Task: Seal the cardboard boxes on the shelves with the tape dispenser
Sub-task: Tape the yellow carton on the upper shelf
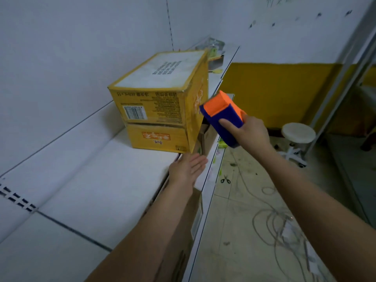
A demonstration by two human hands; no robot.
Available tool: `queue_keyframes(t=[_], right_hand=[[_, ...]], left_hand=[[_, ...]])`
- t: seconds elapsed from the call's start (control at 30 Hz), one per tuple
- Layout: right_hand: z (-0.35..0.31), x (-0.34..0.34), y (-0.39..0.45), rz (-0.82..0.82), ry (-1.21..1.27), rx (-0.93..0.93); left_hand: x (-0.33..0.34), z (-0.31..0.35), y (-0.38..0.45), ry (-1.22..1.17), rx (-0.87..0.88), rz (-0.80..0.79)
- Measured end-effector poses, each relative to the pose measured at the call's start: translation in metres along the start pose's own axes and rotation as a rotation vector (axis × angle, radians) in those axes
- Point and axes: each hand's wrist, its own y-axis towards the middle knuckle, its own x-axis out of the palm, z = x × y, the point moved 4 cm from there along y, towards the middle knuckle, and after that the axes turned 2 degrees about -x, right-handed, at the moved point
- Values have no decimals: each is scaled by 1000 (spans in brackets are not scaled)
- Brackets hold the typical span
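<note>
One head-worn wide-angle view, looking forward and steeply down along the white shelf from its front edge, close over both forearms, shelf running left, floor dropping away right.

Yellow cardboard boxes – two, stacked on top shelf, upper one larger.
Brown cardboard boxes – two, on shelf level below: one just under yellow stack, one nearer camera.
Tape dispenser – one, blue body, orange end.
Hands – two: left hand, right hand.
Round white stool – one.
Scissors – one pair, on floor.
Loose cable on floor – coils tangled, count unclear.
Small items at far end of shelf – blurred, uncountable.
</note>
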Motion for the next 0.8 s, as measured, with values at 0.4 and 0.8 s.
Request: queue_keyframes(t=[0.4,0.8], right_hand=[[-117,-65,69,224,-479,-398],[-103,-69,78,32,-574,-281]], left_hand=[[-1,22,16,-546,-195,-60],[-19,108,-24,661,871,458]])
